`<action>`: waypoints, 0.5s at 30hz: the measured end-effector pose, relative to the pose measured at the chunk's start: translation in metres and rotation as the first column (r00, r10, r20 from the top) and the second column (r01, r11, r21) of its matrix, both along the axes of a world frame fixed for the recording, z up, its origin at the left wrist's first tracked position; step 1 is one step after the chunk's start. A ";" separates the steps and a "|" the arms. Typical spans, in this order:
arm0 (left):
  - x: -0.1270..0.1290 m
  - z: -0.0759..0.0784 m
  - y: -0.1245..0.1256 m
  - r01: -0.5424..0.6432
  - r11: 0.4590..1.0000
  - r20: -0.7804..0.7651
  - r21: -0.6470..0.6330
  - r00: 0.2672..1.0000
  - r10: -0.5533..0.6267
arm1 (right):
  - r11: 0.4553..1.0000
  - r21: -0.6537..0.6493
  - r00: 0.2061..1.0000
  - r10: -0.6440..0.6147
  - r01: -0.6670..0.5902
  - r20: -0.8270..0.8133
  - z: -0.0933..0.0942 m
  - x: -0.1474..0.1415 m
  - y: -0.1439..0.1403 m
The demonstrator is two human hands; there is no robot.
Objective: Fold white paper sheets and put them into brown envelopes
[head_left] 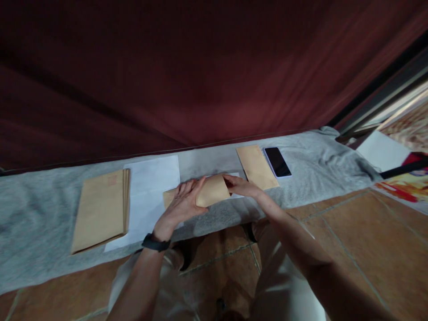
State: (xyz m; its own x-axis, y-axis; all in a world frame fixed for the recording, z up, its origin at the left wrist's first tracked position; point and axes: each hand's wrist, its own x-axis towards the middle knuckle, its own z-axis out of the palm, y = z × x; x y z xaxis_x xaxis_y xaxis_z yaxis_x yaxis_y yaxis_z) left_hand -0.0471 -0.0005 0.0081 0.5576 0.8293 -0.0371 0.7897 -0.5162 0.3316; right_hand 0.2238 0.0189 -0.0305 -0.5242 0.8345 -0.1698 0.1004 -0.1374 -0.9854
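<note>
A big dark red curtain [187,67] hangs behind everything. A long grey cloth [317,165] lies spread on the tiled floor [368,232]. On the cloth, far to the left, sits a stack of brown envelopes [100,209], with white paper [150,187] just beside it. In the middle lies one brown envelope [212,191]. The left hand [183,203] presses flat on its left part, fingers spread. The right hand [241,186] pinches its right end. Another brown envelope [257,166] lies to the right, touching a black phone [277,162]. A black band [155,243] goes around the left wrist.
</note>
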 end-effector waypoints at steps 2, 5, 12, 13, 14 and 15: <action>0.000 0.003 0.001 -0.007 1.000 0.006 -0.002 1.000 0.007 | 0.999 0.036 1.000 -0.002 0.002 0.008 -0.002 0.001 0.002; 0.000 0.006 0.001 0.001 1.000 0.008 0.011 1.000 -0.001 | 0.998 0.058 0.998 0.022 -0.026 0.058 0.000 0.005 0.002; 0.001 0.004 -0.002 0.005 0.999 -0.022 0.037 1.000 -0.004 | 0.989 0.103 0.983 0.094 -0.111 0.156 0.015 0.008 -0.004; 0.002 0.003 -0.003 0.013 0.999 -0.019 0.035 1.000 -0.012 | 0.986 0.117 0.981 0.099 -0.119 0.169 0.017 0.008 -0.005; 0.004 0.002 -0.003 0.023 0.999 -0.011 0.035 1.000 -0.022 | 0.983 0.133 0.978 0.102 -0.127 0.179 0.018 0.008 -0.004; 0.005 0.001 -0.003 0.033 0.999 -0.002 0.037 0.999 -0.033 | 0.980 0.148 0.977 0.103 -0.132 0.188 0.018 0.008 -0.004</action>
